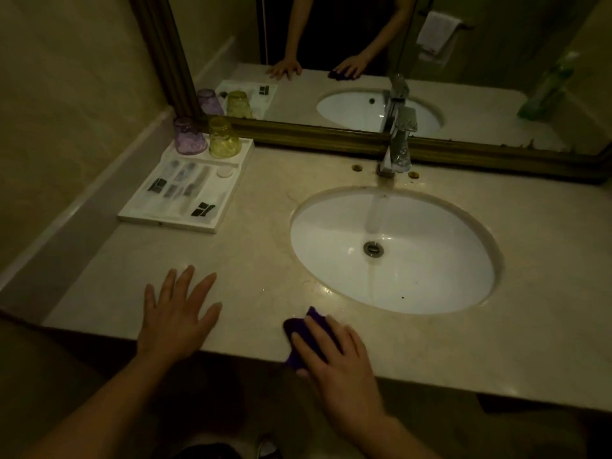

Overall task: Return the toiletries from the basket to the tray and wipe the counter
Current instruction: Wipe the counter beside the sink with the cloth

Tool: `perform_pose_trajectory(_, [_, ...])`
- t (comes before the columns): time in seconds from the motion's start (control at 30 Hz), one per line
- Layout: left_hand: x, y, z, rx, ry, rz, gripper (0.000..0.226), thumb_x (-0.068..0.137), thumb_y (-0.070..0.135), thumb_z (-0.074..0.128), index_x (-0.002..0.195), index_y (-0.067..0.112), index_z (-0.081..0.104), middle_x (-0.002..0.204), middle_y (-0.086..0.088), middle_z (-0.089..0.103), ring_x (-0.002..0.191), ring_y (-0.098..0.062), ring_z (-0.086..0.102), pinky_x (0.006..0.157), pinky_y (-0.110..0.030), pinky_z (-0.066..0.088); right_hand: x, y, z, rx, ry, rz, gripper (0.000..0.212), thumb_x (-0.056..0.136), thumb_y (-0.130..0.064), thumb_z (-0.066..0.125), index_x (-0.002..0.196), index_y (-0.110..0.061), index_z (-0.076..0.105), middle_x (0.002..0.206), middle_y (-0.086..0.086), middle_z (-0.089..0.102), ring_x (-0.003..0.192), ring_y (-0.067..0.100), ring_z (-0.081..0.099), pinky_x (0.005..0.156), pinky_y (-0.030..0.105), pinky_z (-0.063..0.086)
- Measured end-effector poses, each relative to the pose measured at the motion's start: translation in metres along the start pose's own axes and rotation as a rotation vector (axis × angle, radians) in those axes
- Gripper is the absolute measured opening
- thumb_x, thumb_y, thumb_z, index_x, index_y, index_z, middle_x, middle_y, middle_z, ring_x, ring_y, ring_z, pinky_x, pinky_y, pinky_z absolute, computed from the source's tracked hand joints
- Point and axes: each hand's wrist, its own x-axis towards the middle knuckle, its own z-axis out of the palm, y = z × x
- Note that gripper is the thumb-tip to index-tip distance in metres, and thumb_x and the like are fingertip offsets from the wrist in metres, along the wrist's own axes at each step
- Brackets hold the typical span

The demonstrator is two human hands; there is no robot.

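A white tray (228, 207) sits at the counter's back left, holding several wrapped toiletry packets (185, 187), a purple cup (189, 136) and a yellow cup (224, 138), both upside down. My right hand (334, 352) presses flat on a purple cloth (309, 329) at the front edge of the beige counter (251, 260), just below the sink. My left hand (178, 313) lies flat on the counter with fingers spread, holding nothing. No basket is in view.
A white oval sink (430, 260) is set in the counter, with water running from the chrome tap (399, 144). A framed mirror (331, 61) runs along the back wall. The side wall is close on the left.
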Motion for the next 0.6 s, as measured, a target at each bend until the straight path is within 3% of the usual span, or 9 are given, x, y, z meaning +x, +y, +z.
perform_pose_trajectory(0.07, [-0.002,0.001,0.000,-0.008,0.004,0.001,0.065,0.087,0.071,0.013,0.148,0.049,0.011,0.161,-0.003,0.018,0.147,-0.027,0.007,0.115,-0.058,0.001,0.017,0.011,-0.004,-0.019,0.037,-0.044,0.054,0.097,-0.057,0.035,0.147,-0.037,0.038,0.156,0.000,0.035,0.138,0.032,0.037,0.112,0.047,0.031])
perform_pose_trajectory(0.2, [-0.001,0.005,-0.007,-0.005,-0.031,-0.005,0.069,0.084,0.071,0.008,0.149,0.048,0.008,0.162,-0.001,0.009,0.148,-0.025,-0.001,0.115,-0.055,-0.005,0.059,0.010,-0.025,0.041,0.078,0.298,0.053,0.099,-0.052,0.035,0.149,-0.034,0.035,0.159,0.002,0.030,0.143,0.033,0.028,0.117,0.050,0.023])
perform_pose_trajectory(0.37, [-0.001,0.004,-0.007,-0.002,-0.050,-0.014,0.072,0.082,0.073,0.002,0.149,0.049,0.004,0.163,0.000,0.006,0.148,-0.024,-0.003,0.116,-0.054,-0.005,-0.006,0.013,-0.012,-0.025,-0.016,0.033,0.057,0.096,-0.059,0.031,0.150,-0.039,0.029,0.157,-0.002,0.032,0.142,0.028,0.034,0.116,0.049,0.028])
perform_pose_trajectory(0.5, [-0.002,0.005,-0.009,-0.011,-0.043,-0.022,0.070,0.083,0.072,0.010,0.149,0.047,0.011,0.162,-0.001,0.011,0.148,-0.026,0.001,0.115,-0.056,-0.004,0.012,0.026,-0.023,0.003,0.034,0.256,0.055,0.098,-0.057,0.029,0.149,-0.037,0.034,0.160,0.000,0.027,0.144,0.028,0.028,0.117,0.048,0.025])
perform_pose_trajectory(0.6, [-0.003,0.005,-0.007,-0.027,-0.006,-0.010,0.068,0.085,0.070,0.015,0.149,0.047,0.015,0.161,-0.003,0.017,0.148,-0.027,0.006,0.115,-0.057,0.000,0.012,-0.025,-0.010,0.039,-0.059,-0.068,0.053,0.093,-0.055,0.040,0.143,-0.038,0.043,0.154,0.000,0.038,0.137,0.032,0.042,0.112,0.053,0.032])
